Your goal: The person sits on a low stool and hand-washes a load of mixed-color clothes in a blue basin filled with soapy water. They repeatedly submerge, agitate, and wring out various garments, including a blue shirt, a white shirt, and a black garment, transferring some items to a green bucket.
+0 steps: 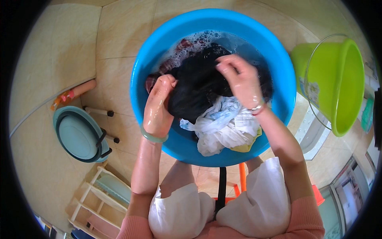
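Note:
A large blue basin [217,16] holds soapy water and wet laundry in front of me. My left hand [159,107], wearing a pale green bangle, is closed on the left edge of a black garment [195,81]. My right hand [240,79], with a thin band at its wrist, has its fingers curled at the upper right of that black cloth, slightly blurred. Below it, a bunched white cloth with light blue patches [229,125] rests against the basin's near side, with a bit of yellow cloth [248,142] beneath. Dark red patterned cloth [167,65] shows among the suds at the left.
A lime green bucket [334,85] with a wire handle stands to the right, beside a white floor fixture [312,131]. At the left are a pale teal round basin [77,133], an orange-pink bottle [83,87] and a cream rack [95,203]. Tiled floor surrounds the blue basin.

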### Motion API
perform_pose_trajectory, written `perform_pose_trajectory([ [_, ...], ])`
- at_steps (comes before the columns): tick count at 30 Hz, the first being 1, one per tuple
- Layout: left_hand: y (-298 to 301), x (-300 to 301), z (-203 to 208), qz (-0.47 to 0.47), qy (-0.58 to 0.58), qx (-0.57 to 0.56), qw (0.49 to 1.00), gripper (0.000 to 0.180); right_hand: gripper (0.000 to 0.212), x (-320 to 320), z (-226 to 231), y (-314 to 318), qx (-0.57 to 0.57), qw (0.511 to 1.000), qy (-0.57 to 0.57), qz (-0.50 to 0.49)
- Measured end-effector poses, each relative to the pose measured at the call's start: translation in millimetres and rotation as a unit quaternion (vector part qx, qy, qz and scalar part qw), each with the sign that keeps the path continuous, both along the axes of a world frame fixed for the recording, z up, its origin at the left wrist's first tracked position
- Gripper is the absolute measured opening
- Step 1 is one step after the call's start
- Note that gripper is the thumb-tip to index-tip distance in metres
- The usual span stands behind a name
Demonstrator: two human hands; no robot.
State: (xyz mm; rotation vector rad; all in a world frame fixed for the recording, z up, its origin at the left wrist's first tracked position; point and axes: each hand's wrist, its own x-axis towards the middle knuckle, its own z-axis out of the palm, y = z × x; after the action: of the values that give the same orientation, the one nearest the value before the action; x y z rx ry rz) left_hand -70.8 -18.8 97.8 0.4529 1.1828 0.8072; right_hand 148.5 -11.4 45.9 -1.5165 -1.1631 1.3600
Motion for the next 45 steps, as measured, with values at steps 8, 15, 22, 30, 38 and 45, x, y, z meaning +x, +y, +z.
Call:
perform_pose_trajectory([
  [8,-24.5,10.2,-9.6,-0.358,0.394,0.356,0.768,0.044,0.012,49.7,25.3,-24.4,0.097,0.972,0.203,-0.075],
  [15,-48.9,2.7,2.1,-0.428,0.379,0.463,0.677,0.02,0.01,79.7,-11.6,-51.0,0.005,0.994,0.029,-0.103],
  [22,-48.4,19.8,19.6,-0.382,0.201,0.204,0.879,0.032,0.007,67.0,-9.4,-42.3,0.05,0.982,-0.06,-0.169],
  [30,-6.2,33.3,7.2,-0.046,-0.269,-0.035,0.961,0.054,0.022,26.2,31.1,-41.5,0.157,0.978,-0.022,0.133],
  [38,-2.5,27.3,-48.3,-0.242,0.231,0.28,0.9,0.066,0.01,31.3,14.5,-29.6,-0.119,0.92,0.33,-0.175],
  [45,-3.1,29.6,-60.4,-0.073,0.115,0.131,0.982,0.02,0.01,56.7,18.5,-24.9,-0.083,0.93,0.24,-0.264],
])
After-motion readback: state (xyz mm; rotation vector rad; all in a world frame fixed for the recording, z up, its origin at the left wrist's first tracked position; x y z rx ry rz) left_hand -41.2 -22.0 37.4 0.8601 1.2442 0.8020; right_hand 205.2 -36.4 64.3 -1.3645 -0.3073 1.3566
